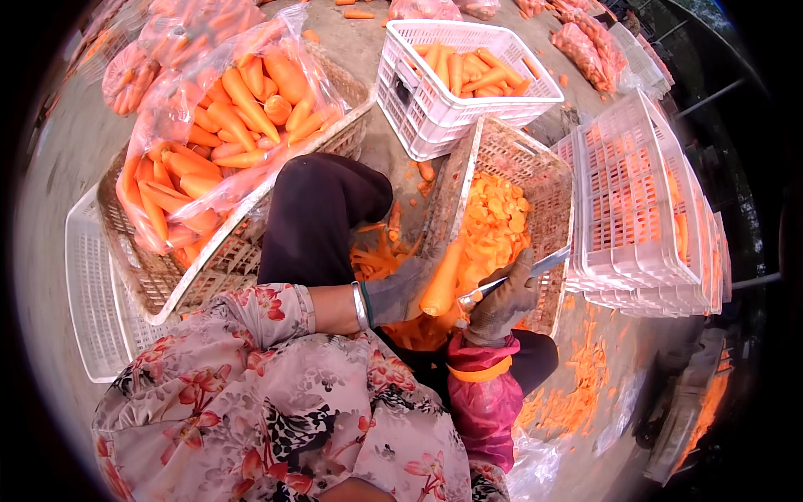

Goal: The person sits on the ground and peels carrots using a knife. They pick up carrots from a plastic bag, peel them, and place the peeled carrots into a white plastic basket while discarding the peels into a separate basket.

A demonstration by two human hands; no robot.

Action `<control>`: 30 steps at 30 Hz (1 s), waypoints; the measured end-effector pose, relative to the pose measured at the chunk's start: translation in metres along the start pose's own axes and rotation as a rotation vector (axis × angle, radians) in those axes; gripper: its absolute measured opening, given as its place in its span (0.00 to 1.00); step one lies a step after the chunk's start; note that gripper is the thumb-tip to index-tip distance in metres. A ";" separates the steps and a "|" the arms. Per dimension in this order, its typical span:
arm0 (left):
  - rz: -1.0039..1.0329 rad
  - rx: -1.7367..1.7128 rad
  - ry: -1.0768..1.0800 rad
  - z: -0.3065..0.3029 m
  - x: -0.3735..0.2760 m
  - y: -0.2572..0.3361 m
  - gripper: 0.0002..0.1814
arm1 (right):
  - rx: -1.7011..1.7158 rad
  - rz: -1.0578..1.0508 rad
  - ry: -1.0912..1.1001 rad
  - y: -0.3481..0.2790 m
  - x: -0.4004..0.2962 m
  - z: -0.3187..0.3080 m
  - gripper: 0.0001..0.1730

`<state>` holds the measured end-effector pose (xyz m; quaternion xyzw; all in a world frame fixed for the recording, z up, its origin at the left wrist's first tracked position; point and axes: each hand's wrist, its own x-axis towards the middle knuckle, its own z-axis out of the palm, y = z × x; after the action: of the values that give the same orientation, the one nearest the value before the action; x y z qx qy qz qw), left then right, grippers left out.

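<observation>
My left hand [401, 288], in a grey work glove, is closed round a peeled carrot [443, 279] that lies slantwise over the peel heap. Just to its right, my gloved right hand [507, 298] grips a metal-bladed tool [549, 262], its blade pointing up and right; the fingers hide part of it, and I cannot tell whether it is a knife or a peeler. Both hands are above a dirty plastic crate [561, 188] holding carrot slices and peelings [495, 213]. At the left, a clear plastic bag of carrots [232, 119] rests in another soiled crate [194, 276].
A white crate of carrots [401, 119] stands ahead. Stacked white crates [640, 207] rise close on the right. An outer white crate [94, 295] lies at far left. Carrot scraps [577, 389] litter the ground, with plastic film [533, 467] beside them.
</observation>
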<state>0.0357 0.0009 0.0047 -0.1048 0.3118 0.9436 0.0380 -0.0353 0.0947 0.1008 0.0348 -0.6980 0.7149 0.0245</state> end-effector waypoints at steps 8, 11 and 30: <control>-0.134 -0.304 0.046 0.036 -0.013 -0.003 0.26 | -0.138 0.031 0.056 0.023 0.011 0.003 0.21; -0.193 -0.044 -0.137 0.048 -0.035 0.005 0.24 | -0.074 0.215 0.343 0.050 0.079 -0.008 0.26; -0.275 -0.195 -0.104 0.041 -0.028 -0.002 0.25 | -0.119 0.057 0.364 0.055 0.082 -0.017 0.23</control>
<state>0.0564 0.0271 0.0421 -0.1009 0.1994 0.9593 0.1725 -0.1224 0.1092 0.0522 -0.1164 -0.7238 0.6671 0.1322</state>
